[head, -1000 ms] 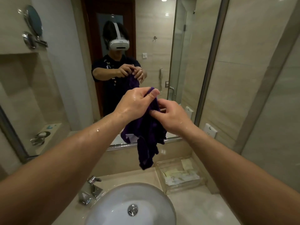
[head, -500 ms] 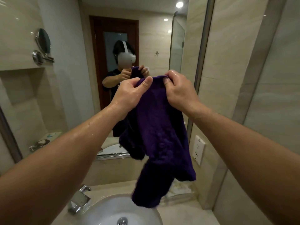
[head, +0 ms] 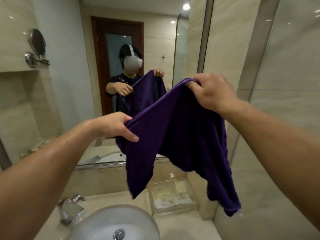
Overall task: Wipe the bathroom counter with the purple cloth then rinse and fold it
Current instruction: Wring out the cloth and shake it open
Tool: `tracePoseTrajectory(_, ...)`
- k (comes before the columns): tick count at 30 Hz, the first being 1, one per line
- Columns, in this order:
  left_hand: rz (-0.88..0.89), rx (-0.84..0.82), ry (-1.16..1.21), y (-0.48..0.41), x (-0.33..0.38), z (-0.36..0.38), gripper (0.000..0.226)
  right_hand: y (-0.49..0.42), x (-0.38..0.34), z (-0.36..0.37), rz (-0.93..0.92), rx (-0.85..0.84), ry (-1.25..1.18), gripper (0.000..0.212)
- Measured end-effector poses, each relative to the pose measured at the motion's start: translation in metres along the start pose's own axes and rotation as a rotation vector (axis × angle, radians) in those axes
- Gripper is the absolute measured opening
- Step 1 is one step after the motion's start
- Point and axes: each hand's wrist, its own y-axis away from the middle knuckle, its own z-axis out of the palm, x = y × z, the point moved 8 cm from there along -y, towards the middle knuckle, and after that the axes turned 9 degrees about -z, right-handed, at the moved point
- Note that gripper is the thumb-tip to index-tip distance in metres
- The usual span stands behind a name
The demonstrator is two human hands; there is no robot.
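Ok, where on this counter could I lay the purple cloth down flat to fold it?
Bare counter lies right of the sink, in front of the clear tray, up to the wall. The faucet crowds the left; the tray fills the back corner.

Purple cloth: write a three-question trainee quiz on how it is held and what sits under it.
1. True or false: both hands grip the purple cloth.
2. Which hand is higher? A) left hand B) right hand
3. Fill in: the cloth hangs above the counter, with the clear ____ right of the sink.

Key: 1 true; 2 B; 3 tray.
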Motion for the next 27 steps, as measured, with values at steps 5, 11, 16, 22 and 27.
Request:
tracePoseTrajectory(5,-0.07,-0.02,-0.061,-0.005,-0.03,0.016,0.02,0.008,0.038,-0.019,0.095,0.069,-0.018,0.038)
tracePoseTrajectory(11,0.075,0.323,0.523,0.009,-0.005,-0.043,0.017,0.022,0.07,-0.011,0.196,0.014,-0.01,0.042)
tracePoseTrajectory(16,0.222,0.518,0.868,0.022,0.036,-0.072,0.039,0.036,0.089,0.021,0.467,-0.281,-0.152,0.033)
tracePoseTrajectory(22,0.264,0.619,0.538,0.028,0.113,-0.054,0.048,0.025,-0.006,0.044,0.213,-0.485,-0.735,0.039)
tracePoseTrajectory(27,0.253,0.547,0.336,0.018,0.134,-0.021,0.043,0.011,-0.038,0.042,0.052,-0.323,-1.066,0.035)
